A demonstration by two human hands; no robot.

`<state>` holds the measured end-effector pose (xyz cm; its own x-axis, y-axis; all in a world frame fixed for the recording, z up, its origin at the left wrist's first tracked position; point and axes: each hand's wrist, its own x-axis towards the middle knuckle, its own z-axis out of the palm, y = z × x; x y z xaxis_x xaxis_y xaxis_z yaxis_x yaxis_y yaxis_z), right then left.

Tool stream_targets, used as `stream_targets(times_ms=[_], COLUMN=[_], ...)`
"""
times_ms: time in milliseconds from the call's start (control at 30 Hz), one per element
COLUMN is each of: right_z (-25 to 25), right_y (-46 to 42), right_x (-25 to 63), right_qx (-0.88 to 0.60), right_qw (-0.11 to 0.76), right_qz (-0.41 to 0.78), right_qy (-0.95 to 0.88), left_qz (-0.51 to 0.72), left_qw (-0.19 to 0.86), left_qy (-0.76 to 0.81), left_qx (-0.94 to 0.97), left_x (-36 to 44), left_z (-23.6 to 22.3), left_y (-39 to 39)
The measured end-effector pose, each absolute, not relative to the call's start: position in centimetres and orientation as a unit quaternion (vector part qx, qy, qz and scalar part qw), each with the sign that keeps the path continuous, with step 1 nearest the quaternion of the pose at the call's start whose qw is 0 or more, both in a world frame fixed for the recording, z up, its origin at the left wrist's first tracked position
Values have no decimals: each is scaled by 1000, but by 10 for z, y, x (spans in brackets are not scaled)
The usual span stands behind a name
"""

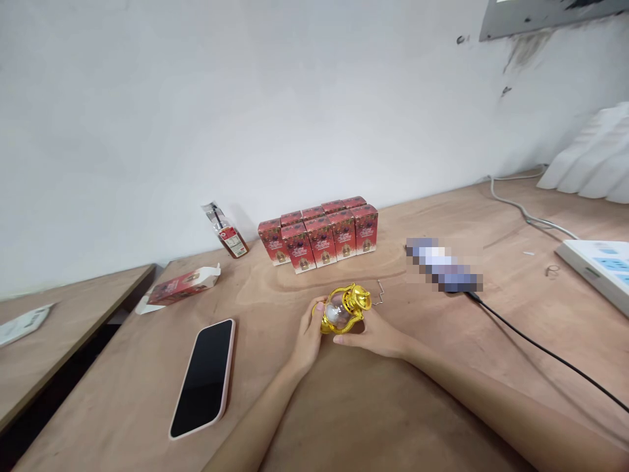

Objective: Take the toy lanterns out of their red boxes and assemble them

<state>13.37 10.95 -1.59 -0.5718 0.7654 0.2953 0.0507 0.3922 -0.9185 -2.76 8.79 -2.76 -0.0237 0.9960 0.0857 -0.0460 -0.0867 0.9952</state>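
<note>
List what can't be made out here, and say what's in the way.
Head view: most fingers of the bare right hand, behind the shiny gold lantern with a clear globe.
Head view: most fronts of the back-row red cardboard boxes, behind the front row.
Head view: details of the blue-and-white oblong thing, masked by pixel blocks.
Head view: the rest of the white, blue-patterned block, cut by the right edge.

Left hand (pixel 308 333) and right hand (pixel 378 335) curl inward.

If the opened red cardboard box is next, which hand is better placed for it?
Probably the left hand: it is nearer the box. The right hand is farther, and both hold the shiny gold lantern with clear globe.
</note>
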Motion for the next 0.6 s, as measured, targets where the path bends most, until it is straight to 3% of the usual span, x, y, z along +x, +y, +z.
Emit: stream_targets(times_ms=[600], right_z=[-16], right_y=[110], right_x=[133], right_qx=[-249], right_qw=[367], right_qz=[503], right_qy=[-742], left_qz=[546], left_qw=[467], left_qy=[498], left_qx=[485], left_x=[-26], left_z=[-27], left_y=[87])
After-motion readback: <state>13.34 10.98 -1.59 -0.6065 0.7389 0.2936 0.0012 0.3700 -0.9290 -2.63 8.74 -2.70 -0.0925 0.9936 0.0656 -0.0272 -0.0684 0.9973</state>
